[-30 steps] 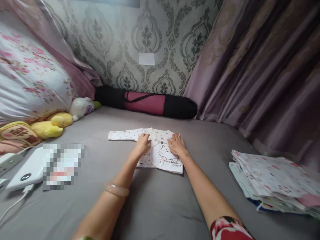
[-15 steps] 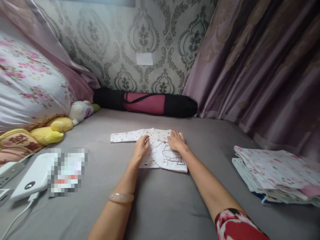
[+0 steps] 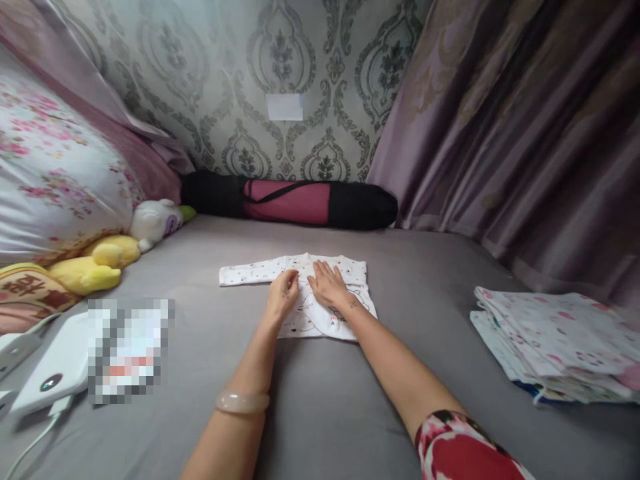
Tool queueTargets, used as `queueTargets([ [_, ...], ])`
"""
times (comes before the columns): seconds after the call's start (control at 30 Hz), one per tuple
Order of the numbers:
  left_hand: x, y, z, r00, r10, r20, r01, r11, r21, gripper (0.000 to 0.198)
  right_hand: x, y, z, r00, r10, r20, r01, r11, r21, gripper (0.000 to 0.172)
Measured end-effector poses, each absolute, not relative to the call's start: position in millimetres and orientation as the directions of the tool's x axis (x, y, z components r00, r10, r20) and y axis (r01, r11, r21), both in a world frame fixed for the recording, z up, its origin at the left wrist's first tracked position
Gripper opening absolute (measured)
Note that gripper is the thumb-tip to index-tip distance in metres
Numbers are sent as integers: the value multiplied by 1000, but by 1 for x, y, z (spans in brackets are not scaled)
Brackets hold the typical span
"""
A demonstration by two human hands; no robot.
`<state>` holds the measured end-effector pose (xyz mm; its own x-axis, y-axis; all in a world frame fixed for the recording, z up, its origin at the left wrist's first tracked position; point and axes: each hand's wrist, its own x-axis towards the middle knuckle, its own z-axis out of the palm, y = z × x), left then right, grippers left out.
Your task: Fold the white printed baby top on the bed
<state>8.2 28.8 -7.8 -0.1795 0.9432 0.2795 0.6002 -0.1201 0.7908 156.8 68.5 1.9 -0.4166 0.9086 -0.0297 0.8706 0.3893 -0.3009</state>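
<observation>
Shirt [image 3: 313, 321], flat on the grey sheet [image 3: 410, 287], dead centre of the frame! Nearest us, low in the picture, a bracelet [image 3: 243, 403] rings the left forearm [image 3: 235, 437]; should that arm sink and drag, it could ruck the sheet up. At the right edge sits a pile of clothes [image 3: 560, 333], its layers uneven, well apart from the action, so only a wild elbow would topple it. Up to the middle: the left hand [image 3: 284, 295] is half curled at the shirt's left side, and whether it pinches cloth, I can't tell. If it does, a tug could crease the front. Beside it the right hand [image 3: 327, 285] lies open, palm down, gripping nothing; pressing while sliding might bunch the fabric. One sleeve [image 3: 249, 272] points left, unpinned, liable to twist if the body shifts. Farthest back, a long bag [image 3: 287, 200] looks safely out of trouble.
</observation>
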Motion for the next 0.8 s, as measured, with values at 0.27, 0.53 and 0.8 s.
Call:
queueTargets([
  [0.27, 6, 28, -5, -193, 943, 271, 577, -115, 809, 27, 138, 73, 28, -382, 924, -17, 897, 367, -245, 56],
  [0.53, -1, 27, 5, -265, 926, 268, 590, -64, 805, 30, 111, 88, 14, -527, 849, 49, 816, 521, -252, 57],
  [0.8, -12, 31, 0, -377, 905, 196, 500, 21, 866, 33, 109, 86, 3, -528, 849, 19, 816, 514, -263, 59],
])
